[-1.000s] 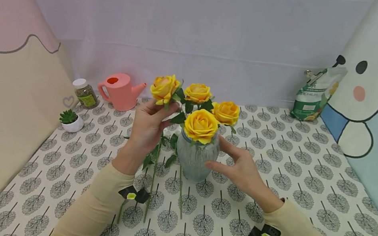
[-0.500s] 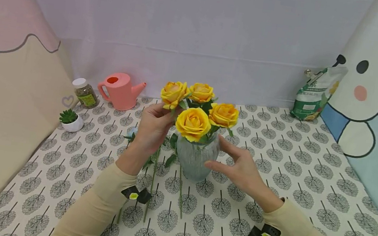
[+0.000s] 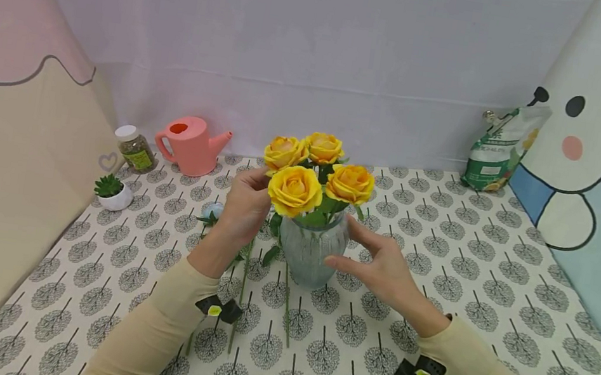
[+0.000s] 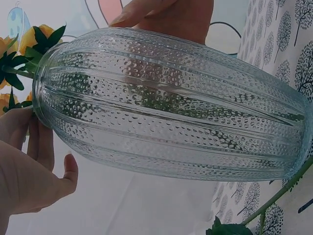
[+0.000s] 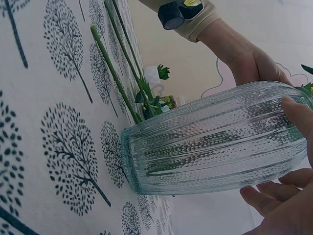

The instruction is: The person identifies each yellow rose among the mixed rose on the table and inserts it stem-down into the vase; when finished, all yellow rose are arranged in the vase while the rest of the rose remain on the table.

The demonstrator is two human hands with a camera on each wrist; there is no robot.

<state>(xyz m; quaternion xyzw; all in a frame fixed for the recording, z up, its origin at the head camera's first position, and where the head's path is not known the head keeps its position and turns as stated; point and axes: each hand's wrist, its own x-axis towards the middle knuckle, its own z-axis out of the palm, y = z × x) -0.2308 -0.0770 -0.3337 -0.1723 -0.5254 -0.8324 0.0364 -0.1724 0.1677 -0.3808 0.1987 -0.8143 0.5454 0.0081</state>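
Currently, the left hand (image 3: 243, 205) pinches a yellow rose (image 3: 284, 151) stem at the ribbed glass vase (image 3: 309, 249) (upright on the desk (image 3: 494, 285)). The right hand (image 3: 381, 266), fingers relaxed, rests against the vase side.

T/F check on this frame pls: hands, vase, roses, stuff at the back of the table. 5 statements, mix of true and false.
1. The glass vase stands upright on the patterned tablecloth. True.
2. Four yellow roses sit at the vase mouth. True.
3. The right hand holds the pink watering can. False: the can stands apart at the back left; the right hand is beside the vase, fingers straight.
4. The left hand is up by a rose stem at the vase's left. True.
5. The small potted succulent stands on the right by the green-and-white bag. False: it is at the left edge, near the jar.
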